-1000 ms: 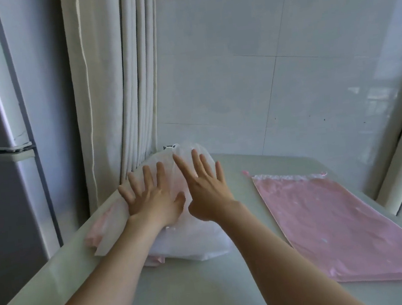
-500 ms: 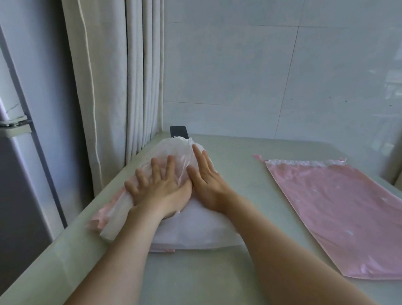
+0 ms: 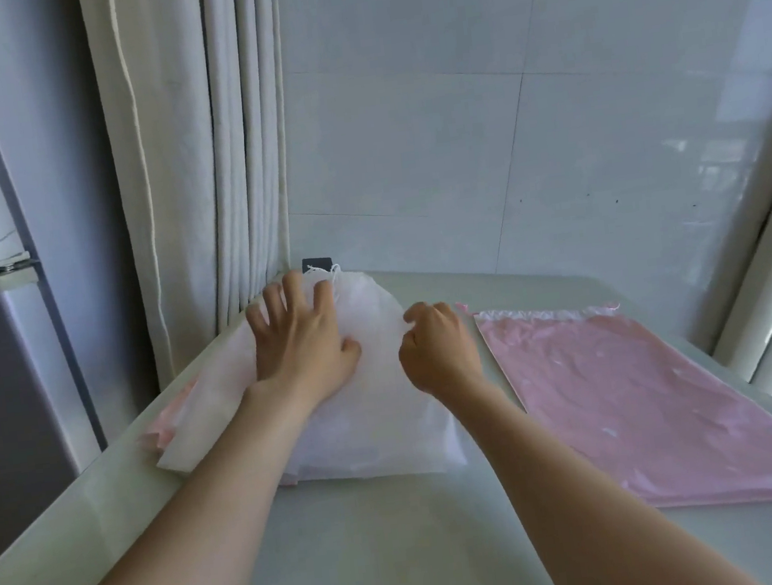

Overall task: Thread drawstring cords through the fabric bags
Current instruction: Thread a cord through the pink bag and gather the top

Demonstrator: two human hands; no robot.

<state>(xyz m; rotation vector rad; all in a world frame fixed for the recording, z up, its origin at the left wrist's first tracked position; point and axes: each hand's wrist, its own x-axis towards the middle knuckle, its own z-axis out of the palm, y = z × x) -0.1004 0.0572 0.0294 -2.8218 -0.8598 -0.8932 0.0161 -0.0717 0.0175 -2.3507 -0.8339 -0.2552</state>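
Our right hand (image 3: 438,349) has shifted from pressing flat to pinching the edge of the white bag (image 3: 379,418), our spread left hand (image 3: 300,340) pressing just beside it, probably freeing one for threading.

a thin white bag (image 3: 379,418), see-through, puffed up in a heap at the far left corner of the table (image 3: 404,554), white cord (image 3: 324,270) bunched at its top, pink bag (image 3: 627,399) flat on the table's right side, frilly white top edge
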